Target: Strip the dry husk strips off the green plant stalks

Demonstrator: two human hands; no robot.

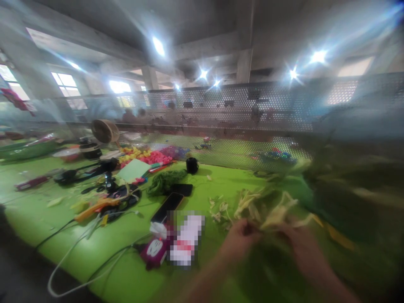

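My left hand (pixel 241 240) is closed, thumb and fingers pinched together at the edge of a pale yellow, petal-like piece (pixel 277 212). Close beside it, my right hand (pixel 293 233) has its fingers closed on the same piece from the other side; motion blurs the fingertips. More pale yellow strips (pixel 248 204) lie heaped just beyond both hands. Smaller yellow scraps (pixel 220 210) are scattered left of my left hand. A dark green, blurred mass, perhaps a bag (pixel 341 206), fills the area on the right.
On the green table (pixel 126 265) lie a phone (pixel 167 207), a tissue pack (pixel 155 250), cables and an orange-handled tool (pixel 96 208). Behind them are green netting (pixel 166 182), a black mug (pixel 192 165), pink and yellow pieces (pixel 156 158) and a fan (pixel 105 131). A perforated panel (pixel 205 113) stands at the back.
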